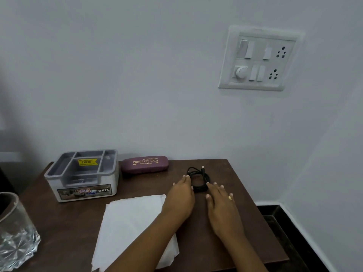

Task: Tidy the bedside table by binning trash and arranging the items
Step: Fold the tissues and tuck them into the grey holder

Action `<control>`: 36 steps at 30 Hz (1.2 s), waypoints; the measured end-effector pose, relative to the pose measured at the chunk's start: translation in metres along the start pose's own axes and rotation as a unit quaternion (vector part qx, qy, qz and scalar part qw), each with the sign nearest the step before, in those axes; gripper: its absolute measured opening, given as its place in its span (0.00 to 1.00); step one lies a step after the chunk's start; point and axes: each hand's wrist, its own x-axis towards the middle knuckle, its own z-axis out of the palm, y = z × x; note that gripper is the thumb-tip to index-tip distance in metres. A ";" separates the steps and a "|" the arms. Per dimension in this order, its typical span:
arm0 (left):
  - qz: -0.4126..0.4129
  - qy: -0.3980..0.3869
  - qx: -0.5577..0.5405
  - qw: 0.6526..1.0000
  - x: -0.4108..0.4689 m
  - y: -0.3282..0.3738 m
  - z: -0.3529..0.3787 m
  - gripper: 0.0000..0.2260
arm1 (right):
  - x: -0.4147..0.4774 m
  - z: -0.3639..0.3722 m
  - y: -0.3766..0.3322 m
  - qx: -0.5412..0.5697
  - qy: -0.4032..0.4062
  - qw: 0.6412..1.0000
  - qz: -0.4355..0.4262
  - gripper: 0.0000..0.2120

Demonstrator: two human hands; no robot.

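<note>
On the dark brown wooden bedside table (231, 195), a maroon hard spectacle case (144, 164) reads "PRINCE OPTICALS" in gold, beside a grey compartmented plastic organizer (83, 174) labelled "OPEL" with a yellow price sticker. A coiled black cable (198, 178) lies near the far right, flanked by left hand (179, 195) and right hand (221, 201), both flat, fingers extended, gripping nothing. A creased white tissue (131, 226) and cut-glass tumbler (14, 232) sit nearer.

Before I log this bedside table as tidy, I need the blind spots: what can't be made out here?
Head view only:
- Glass: cut off by the left edge.
- Organizer: price sticker's small print too small to read.
- Tissue: near corner hidden under the left forearm.
- Cable: partly covered by left hand and right hand; grip unclear.
</note>
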 end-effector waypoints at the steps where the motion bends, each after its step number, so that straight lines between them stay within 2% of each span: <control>1: 0.003 0.002 0.008 1.000 -0.001 0.003 0.001 0.21 | 0.000 0.000 0.001 0.005 0.004 1.000 0.003 0.20; 4: 0.016 -0.012 0.032 0.999 -0.007 0.010 0.004 0.22 | -0.004 -0.001 0.004 0.000 0.022 1.000 0.003 0.20; 8: 0.087 -0.048 0.053 0.994 -0.019 0.013 0.013 0.22 | -0.010 0.000 0.008 -0.048 -0.014 0.998 -0.040 0.22; 10: 0.086 -0.051 0.044 0.994 -0.017 0.008 0.010 0.22 | -0.018 -0.003 0.008 -0.061 -0.018 0.997 -0.033 0.28; 12: 0.074 -0.006 0.069 0.995 -0.006 -0.006 -0.006 0.22 | -0.028 -0.006 0.008 -0.056 -0.010 0.998 -0.029 0.32; 14: 0.054 0.060 0.151 0.985 0.011 -0.033 -0.031 0.23 | -0.039 -0.009 0.010 -0.052 -0.019 0.998 -0.033 0.37; 16: 0.008 0.086 0.229 0.970 0.028 -0.063 -0.060 0.24 | -0.050 -0.010 0.012 -0.056 -0.038 0.997 -0.028 0.39; 19: -0.061 0.024 0.272 0.960 0.046 -0.091 -0.089 0.28 | -0.066 -0.012 0.013 -0.080 -0.053 0.995 -0.026 0.29; 21: -0.064 -0.008 0.283 0.957 0.053 -0.094 -0.095 0.26 | -0.078 -0.011 0.012 -0.068 -0.041 0.997 -0.025 0.29; 23: -0.048 -0.007 0.281 0.958 0.055 -0.088 -0.095 0.24 | -0.086 -0.005 0.013 -0.066 -0.015 0.997 -0.029 0.32; 26: -0.020 -0.001 0.244 0.970 0.054 -0.066 -0.083 0.26 | -0.098 0.002 0.015 -0.108 0.042 0.991 -0.061 0.30; 28: 0.012 -0.003 0.215 0.977 0.055 -0.047 -0.069 0.27 | -0.096 0.004 0.014 -0.108 0.034 0.992 -0.057 0.35; 32: 0.064 -0.017 0.152 0.986 0.059 -0.008 -0.040 0.31 | -0.084 0.002 0.014 -0.107 0.021 0.993 -0.051 0.28; 36: 0.091 -0.020 0.131 0.987 0.063 0.017 -0.018 0.33 | -0.081 0.003 0.017 -0.110 0.077 0.988 -0.078 0.24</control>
